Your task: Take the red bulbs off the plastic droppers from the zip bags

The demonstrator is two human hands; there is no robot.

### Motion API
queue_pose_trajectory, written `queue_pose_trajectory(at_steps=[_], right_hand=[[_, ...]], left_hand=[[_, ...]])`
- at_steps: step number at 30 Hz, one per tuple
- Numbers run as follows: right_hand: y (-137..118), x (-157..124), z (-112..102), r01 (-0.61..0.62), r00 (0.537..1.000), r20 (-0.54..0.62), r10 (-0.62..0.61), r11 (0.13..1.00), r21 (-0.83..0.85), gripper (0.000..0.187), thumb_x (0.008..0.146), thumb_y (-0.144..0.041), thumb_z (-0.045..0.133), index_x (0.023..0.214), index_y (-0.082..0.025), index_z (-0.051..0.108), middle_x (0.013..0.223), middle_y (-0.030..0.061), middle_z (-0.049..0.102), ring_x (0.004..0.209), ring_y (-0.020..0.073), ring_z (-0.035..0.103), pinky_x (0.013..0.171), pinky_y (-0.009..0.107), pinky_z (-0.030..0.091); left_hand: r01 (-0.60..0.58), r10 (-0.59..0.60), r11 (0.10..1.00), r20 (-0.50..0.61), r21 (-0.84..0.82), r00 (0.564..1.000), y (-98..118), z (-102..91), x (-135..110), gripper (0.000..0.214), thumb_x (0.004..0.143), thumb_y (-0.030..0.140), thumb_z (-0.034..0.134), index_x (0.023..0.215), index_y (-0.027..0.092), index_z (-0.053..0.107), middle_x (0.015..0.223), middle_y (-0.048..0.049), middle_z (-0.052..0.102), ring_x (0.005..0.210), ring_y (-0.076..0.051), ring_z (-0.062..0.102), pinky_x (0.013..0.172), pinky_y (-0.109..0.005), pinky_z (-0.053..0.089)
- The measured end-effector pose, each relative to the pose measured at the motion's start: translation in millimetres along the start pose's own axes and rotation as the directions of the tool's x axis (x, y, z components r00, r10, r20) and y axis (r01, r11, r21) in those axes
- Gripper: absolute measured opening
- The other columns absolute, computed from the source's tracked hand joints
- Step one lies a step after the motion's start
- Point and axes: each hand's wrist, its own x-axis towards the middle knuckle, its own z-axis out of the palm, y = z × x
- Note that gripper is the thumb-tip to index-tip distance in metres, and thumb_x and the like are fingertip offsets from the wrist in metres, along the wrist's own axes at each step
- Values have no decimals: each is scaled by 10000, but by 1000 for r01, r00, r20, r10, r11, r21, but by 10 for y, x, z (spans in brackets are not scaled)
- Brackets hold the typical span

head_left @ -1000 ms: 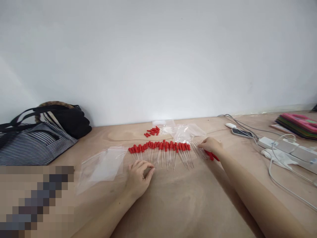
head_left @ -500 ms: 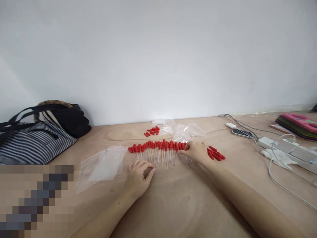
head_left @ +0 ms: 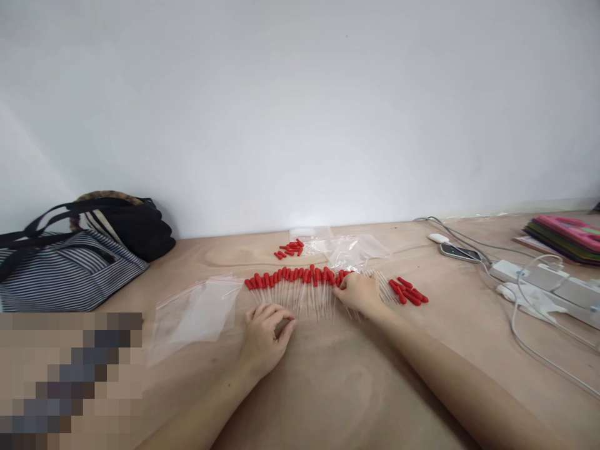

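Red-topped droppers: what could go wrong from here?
1. The red-topped droppers lie tightly packed; the right hand, among them, might knock neighbours askew.
2. The left hand rests close to the thin tubes and could bump them.
3. Red pieces lie near the right forearm; a brush might scatter them.

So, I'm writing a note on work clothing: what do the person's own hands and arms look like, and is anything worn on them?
The left hand and right hand are both bare, without gloves; no rings can be made out. No watch, bracelet or sleeve shows on either forearm.
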Motion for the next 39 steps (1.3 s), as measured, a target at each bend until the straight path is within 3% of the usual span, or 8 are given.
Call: queue_pose_trajectory(at_steps=[7,12,15,18,21,25,32,39], right_hand=[[-41,-162,24,127,989,25,-149,907,402,303,826,-381,378,652,-184,530,661,10,620,633,132,565,595,234,385],[-267,-436,187,66,941,56,-335,341,938,258,715,-431,562,701,-184,489,579,-17,591,565,118,547,581,243,411],[-355,-547,258,-33,931,91,-353,166,986,289,632,-416,663,725,-176,532,592,-17,614,585,123,560,595,250,414],[-287,-591,277,-60,935,126,-332,200,978,296,596,-412,705,714,-167,587,607,-14,619,571,117,542,577,251,396],[-98,-607,244,121,942,26,-334,410,904,246,672,-413,661,732,-176,638,647,2,635,587,120,527,579,264,369],[113,-663,183,610,786,-244,-568,649,455,114,772,-311,600,789,-225,673,661,0,653,666,136,505,664,315,291],[147,-757,175,820,500,-452,-739,572,-27,189,818,-264,552,662,-182,619,493,-25,550,596,109,419,625,302,206],[189,-809,163,824,400,-449,-799,529,-206,209,845,-143,487,694,-195,622,476,-32,517,566,107,405,623,304,201]], left_hand=[[-21,20,998,-21,-55,1000,61,-15,-20,151,829,265,477,790,241,621,820,7,673,815,-191,563,735,-351,293],[-73,70,992,-27,-106,997,152,-25,-28,177,865,298,439,936,248,593,897,17,683,854,-179,565,763,-345,274],[-134,123,985,-108,-105,986,172,-32,-32,157,861,288,464,905,240,607,826,27,690,795,-163,572,757,-338,259],[-202,184,976,-193,-79,964,160,-45,-32,170,863,275,475,816,241,634,685,43,675,704,-143,565,741,-337,243],[-258,245,965,-220,-36,944,149,-48,-35,169,860,272,487,806,255,646,641,47,661,673,-136,550,735,-343,228],[-312,299,950,-214,-31,930,166,-13,-65,197,868,261,470,757,242,631,611,46,643,662,-142,525,743,-357,224],[-361,353,932,-157,-24,922,185,15,-140,214,858,208,450,684,202,575,589,47,612,618,-130,490,722,-353,225],[-339,336,941,-110,-11,936,174,6,-153,232,845,198,443,659,209,581,584,35,617,636,-128,506,717,-342,236]])
